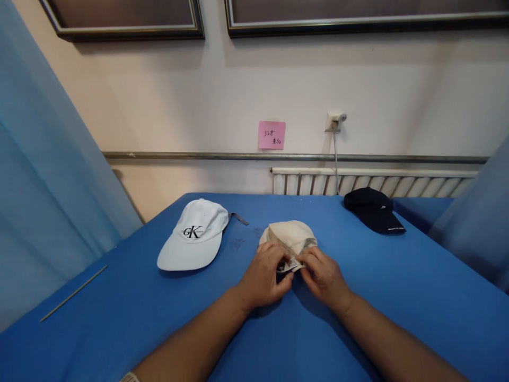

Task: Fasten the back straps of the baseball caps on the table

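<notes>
A beige cap (292, 235) lies on the blue table (159, 318) in front of me, its back end toward me. My left hand (264, 276) pinches the cap's rear strap with fingers closed. My right hand (324, 276) pinches the same strap from the other side, fingers closed too. A small metal buckle shows between the fingertips. To the left lies a white cap (194, 236) with a black logo, brim toward me. A black cap (374, 210) rests at the far right of the table.
A thin stick (73, 293) lies near the table's left edge. Blue curtains (43, 185) hang at both sides. Behind the table are a radiator (374, 183), a rail, a pink note (271, 135) and a wall socket with a cable (334, 123).
</notes>
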Demonstrator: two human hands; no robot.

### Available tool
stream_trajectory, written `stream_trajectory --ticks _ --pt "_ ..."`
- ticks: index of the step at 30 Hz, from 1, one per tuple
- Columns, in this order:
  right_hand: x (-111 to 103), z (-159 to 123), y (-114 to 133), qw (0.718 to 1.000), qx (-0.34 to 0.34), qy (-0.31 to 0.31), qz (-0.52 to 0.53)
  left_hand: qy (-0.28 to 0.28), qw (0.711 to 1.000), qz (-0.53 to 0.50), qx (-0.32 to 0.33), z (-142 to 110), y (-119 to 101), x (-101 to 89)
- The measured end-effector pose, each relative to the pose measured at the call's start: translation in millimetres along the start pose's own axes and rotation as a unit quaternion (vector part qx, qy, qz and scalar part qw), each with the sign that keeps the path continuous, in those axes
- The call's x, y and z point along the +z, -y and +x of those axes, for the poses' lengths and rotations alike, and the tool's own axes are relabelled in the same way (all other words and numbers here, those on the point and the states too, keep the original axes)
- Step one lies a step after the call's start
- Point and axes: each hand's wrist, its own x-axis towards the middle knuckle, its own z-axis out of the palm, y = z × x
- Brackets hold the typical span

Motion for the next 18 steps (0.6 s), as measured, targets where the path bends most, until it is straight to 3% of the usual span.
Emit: stream_trajectory --ticks 11,18 --pt "0.1 -1.5 -0.9 1.000 0.005 0.002 0.016 0.028 0.996 -0.073 -0.049 0.5 1.2 1.5" --pt "3.1 -2.2 -2.3 0.999 0.009 0.008 0.045 0.013 0.995 -0.075 -0.070 -0.6 7.0 9.6"
